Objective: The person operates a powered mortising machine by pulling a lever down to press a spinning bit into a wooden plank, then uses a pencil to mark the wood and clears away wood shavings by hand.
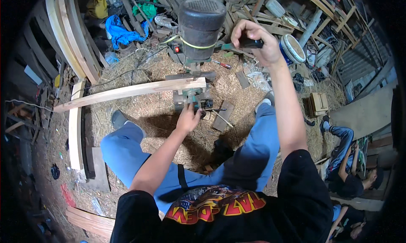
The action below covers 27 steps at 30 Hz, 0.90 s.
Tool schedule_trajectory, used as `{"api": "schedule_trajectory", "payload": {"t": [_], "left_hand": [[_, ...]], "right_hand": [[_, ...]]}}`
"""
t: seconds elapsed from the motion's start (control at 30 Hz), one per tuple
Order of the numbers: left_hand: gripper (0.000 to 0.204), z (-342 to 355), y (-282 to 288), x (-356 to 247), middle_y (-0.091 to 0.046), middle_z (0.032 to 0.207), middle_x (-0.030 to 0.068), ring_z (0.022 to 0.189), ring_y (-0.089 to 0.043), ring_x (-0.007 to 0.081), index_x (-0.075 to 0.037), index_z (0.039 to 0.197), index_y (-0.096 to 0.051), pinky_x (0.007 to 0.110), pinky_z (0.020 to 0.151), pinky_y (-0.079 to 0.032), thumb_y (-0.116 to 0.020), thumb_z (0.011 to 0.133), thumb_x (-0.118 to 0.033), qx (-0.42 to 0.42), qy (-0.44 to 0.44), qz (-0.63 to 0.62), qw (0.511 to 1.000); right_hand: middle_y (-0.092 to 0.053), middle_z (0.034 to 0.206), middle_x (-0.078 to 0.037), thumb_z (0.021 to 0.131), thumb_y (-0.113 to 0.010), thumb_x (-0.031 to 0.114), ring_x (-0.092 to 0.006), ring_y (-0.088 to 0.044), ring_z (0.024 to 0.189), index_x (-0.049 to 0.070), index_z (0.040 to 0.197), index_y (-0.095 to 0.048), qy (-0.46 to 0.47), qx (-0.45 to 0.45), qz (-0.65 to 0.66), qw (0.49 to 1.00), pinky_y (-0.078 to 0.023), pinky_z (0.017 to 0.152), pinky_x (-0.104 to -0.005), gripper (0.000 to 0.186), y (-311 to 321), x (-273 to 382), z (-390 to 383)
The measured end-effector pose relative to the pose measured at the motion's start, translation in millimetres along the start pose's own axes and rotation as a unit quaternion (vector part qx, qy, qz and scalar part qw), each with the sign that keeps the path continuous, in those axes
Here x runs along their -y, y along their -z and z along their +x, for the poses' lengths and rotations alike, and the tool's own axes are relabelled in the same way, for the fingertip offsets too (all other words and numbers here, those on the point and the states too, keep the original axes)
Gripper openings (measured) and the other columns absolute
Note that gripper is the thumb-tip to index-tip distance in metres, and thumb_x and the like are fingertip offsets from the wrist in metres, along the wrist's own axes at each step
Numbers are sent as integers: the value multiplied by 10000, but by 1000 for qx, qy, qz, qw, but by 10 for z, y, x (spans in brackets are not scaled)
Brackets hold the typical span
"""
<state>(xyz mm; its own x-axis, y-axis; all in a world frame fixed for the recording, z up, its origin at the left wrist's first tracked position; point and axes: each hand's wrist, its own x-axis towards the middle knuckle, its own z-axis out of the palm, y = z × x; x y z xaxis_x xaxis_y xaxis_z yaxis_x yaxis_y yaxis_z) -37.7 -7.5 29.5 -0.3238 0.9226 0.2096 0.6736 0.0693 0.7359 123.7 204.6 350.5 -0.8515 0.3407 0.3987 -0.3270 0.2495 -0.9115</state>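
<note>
A green mortising machine with a dark motor housing (201, 25) stands in front of me. A long pale wooden beam (139, 90) lies across its vise, with its right end under the machine's tool head. My left hand (188, 119) is at the front of the green vise (192, 94), its fingers curled at the vise handle, partly hidden by the hand. Raised at the right of the motor, my right hand (264, 44) is closed round the black grip (250, 44) of the machine's green feed lever.
Wood shavings and straw cover the floor. Another beam (76, 133) supports the long piece at left. A screwdriver (221, 64) lies behind the machine. A white-and-blue bucket (292, 49) stands at right, with scrap wood behind. Other people (353, 175) sit at the lower right.
</note>
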Motion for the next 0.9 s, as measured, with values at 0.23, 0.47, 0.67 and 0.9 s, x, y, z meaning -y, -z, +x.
{"api": "schedule_trajectory", "payload": {"t": [0.23,0.47,0.67,0.9], "left_hand": [[369,-91,-198,70,-590,1183,195,1186,-525,396,-65,1197,-615,506,998,-419,-574,978,-358,33,-25,126,991],[270,-97,-238,148,-556,1098,186,1034,-517,404,-58,1135,-596,508,892,-426,-630,956,-257,-22,-52,118,991],[207,-64,-286,252,-543,1078,169,986,-506,391,-80,1100,-604,492,835,-410,-655,943,-206,-12,-47,106,993],[215,-50,-314,252,-545,1104,162,1018,-501,388,-93,1104,-616,493,854,-401,-689,920,-176,-5,-40,87,995]], "right_hand": [[-662,1012,-189,825,-426,184,-242,-603,939,-30,836,-591,178,-133,-56,973,-458,896,-332,271,-148,-157,51],[-512,583,-90,982,-438,366,-156,-473,557,31,604,-477,197,-97,23,975,-357,557,-296,507,-152,-319,-41],[-409,533,-22,1028,-499,171,-104,-352,493,46,557,-397,240,-214,3,947,-261,494,-296,497,-328,-406,-18],[-413,533,-16,1015,-537,155,-89,-355,482,26,592,-414,301,-249,-17,920,-234,467,-285,459,-366,-508,-38]]}}
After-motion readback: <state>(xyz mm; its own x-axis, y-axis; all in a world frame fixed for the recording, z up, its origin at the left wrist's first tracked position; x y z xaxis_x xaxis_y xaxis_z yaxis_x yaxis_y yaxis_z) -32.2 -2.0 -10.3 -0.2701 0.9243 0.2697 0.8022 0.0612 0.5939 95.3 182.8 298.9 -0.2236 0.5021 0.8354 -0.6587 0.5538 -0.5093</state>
